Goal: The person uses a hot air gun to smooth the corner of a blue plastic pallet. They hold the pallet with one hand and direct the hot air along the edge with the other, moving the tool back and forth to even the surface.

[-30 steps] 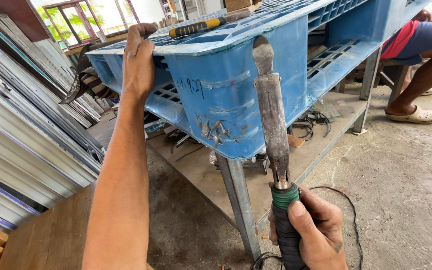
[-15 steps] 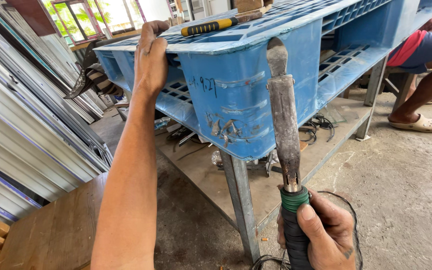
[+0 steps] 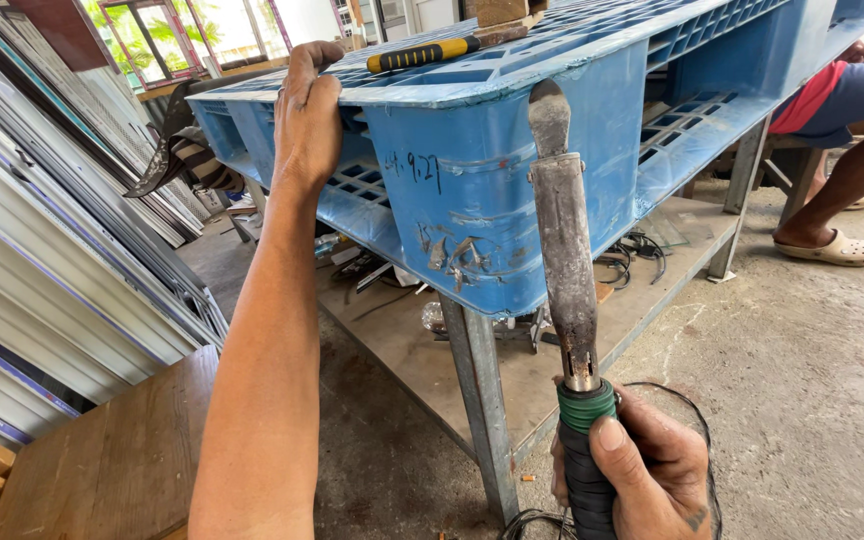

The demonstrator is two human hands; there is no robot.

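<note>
At the near corner of a blue plastic pallet (image 3: 512, 180), a soldering iron (image 3: 564, 250) is held upright.

The iron's dark, green-banded handle is gripped in the closed right hand (image 3: 642, 475), low at the near right, with its worn flat tip raised just in front of the pallet's scarred corner block. The pallet's top edge is clasped by the left hand (image 3: 307, 110), fingers curled over it. A yellow-and-black handled tool (image 3: 422, 55) is laid on the pallet. Grey metal legs (image 3: 482, 400) are seen beneath, and a seated person's leg (image 3: 852, 185) far right.
</note>
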